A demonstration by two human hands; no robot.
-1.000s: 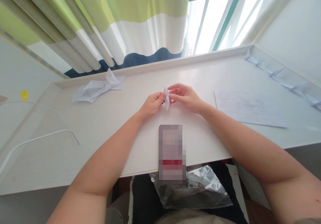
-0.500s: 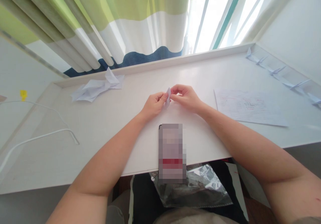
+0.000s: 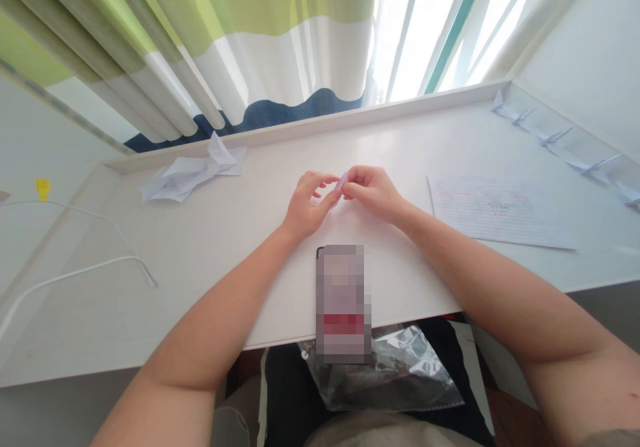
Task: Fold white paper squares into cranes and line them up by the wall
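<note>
A small piece of folded white paper (image 3: 342,181) is held between my two hands above the middle of the desk. My right hand (image 3: 373,190) pinches it from the right, fingers curled in. From the left, my left hand (image 3: 311,200) meets it with thumb and index fingertip, leaving a gap behind the fingertips. Part of the paper is covered by the fingers. Nearer to me, a dark-edged, phone-like rectangle (image 3: 343,287) reaches over the desk's front edge, its face pixelated.
Folded papers (image 3: 193,170) lie at the back left of the white desk (image 3: 280,287). A written sheet (image 3: 500,210) rests at right, with several folded paper shapes (image 3: 555,137) along the right side. A white cable (image 3: 100,267) crosses the left. Clear plastic (image 3: 415,373) covers my lap.
My left fingers have spread wider and shifted from gripping the paper's side to its edge. The paper has tilted to the right, and my right hand has closed in on it.
</note>
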